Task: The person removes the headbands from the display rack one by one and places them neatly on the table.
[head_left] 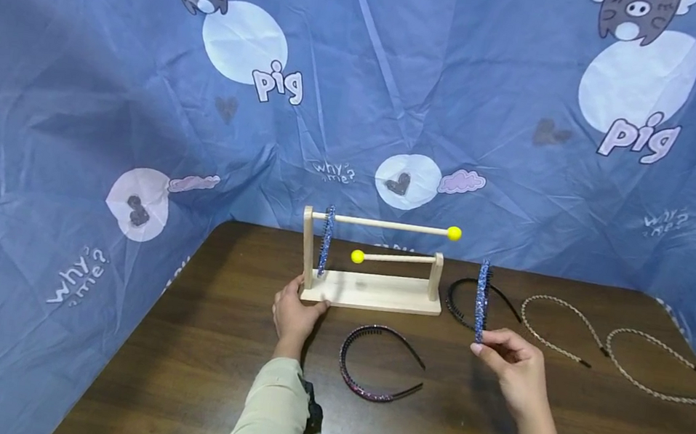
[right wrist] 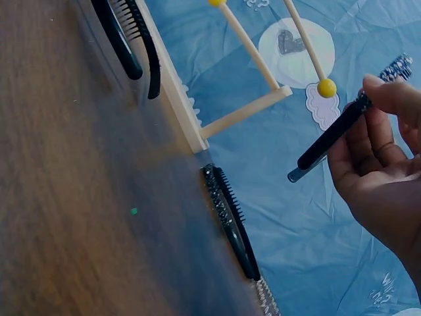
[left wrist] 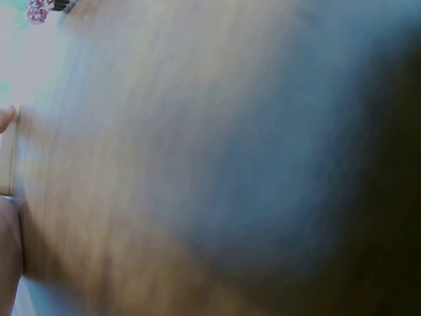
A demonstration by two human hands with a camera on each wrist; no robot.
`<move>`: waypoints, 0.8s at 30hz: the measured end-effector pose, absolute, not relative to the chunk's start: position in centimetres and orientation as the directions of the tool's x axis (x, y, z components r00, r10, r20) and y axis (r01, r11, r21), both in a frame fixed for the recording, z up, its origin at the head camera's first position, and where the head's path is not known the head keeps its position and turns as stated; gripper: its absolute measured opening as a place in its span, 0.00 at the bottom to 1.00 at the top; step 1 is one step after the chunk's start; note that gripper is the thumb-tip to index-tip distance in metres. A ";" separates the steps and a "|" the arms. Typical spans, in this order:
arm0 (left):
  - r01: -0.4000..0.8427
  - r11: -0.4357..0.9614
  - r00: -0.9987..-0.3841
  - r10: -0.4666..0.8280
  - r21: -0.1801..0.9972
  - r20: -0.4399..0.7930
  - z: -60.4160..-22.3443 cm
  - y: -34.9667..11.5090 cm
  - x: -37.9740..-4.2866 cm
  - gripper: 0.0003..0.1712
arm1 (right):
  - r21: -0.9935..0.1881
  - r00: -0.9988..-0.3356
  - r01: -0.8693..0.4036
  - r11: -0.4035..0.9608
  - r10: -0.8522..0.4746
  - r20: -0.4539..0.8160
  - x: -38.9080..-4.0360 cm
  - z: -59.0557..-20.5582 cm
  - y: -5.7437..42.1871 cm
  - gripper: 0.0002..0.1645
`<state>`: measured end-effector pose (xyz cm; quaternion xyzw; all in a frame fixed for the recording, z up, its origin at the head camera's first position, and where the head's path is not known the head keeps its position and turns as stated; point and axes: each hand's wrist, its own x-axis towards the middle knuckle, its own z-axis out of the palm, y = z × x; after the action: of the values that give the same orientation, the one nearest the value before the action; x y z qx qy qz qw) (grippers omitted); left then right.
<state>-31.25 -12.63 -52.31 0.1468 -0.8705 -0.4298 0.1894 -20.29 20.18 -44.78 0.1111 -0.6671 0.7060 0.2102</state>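
My right hand [head_left: 516, 367] pinches a blue glittery headband [head_left: 481, 300] near its lower end, holding it upright above the table to the right of a wooden headband stand [head_left: 371, 291]. In the right wrist view, the dark ends of this headband [right wrist: 329, 138] stick out past the thumb and fingers. With thumb at the front edge and fingers at the left end, my left hand [head_left: 295, 316] grips the base of the stand. Another blue glittery headband [head_left: 326, 243] hangs at the left of the stand's upper bar, which ends in a yellow ball [head_left: 454, 234].
A dark headband with pinkish glitter [head_left: 358, 387] lies in front of the stand. To the right lie a black headband [head_left: 454, 312] and two braided beige headbands [head_left: 558, 301]. The stand's lower bar has a yellow ball [head_left: 357, 256] on its left end. Blue patterned cloth [head_left: 346, 129] surrounds the table.
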 end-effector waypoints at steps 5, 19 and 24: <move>-0.093 0.582 -0.884 -0.421 0.808 0.202 -52.3 -12.7 -31.2 0.43 | -0.897 -0.893 -0.443 -0.010 0.093 0.440 -19.9 -45.2 20.5 0.12; -0.095 0.593 -0.892 -0.407 0.800 0.196 -52.4 -12.6 -31.2 0.44 | -0.906 -0.930 -0.357 0.225 -0.172 0.324 -18.9 -46.3 22.4 0.10; -0.092 0.589 -0.890 -0.410 0.803 0.199 -52.2 -12.6 -31.1 0.44 | -0.905 -0.934 -0.323 0.278 -0.251 0.256 -18.8 -46.6 23.0 0.09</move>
<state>-31.12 -12.58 -52.16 0.1437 -0.8721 -0.4297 0.1850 -18.81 22.96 -46.59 0.1796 -0.7987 0.5735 0.0316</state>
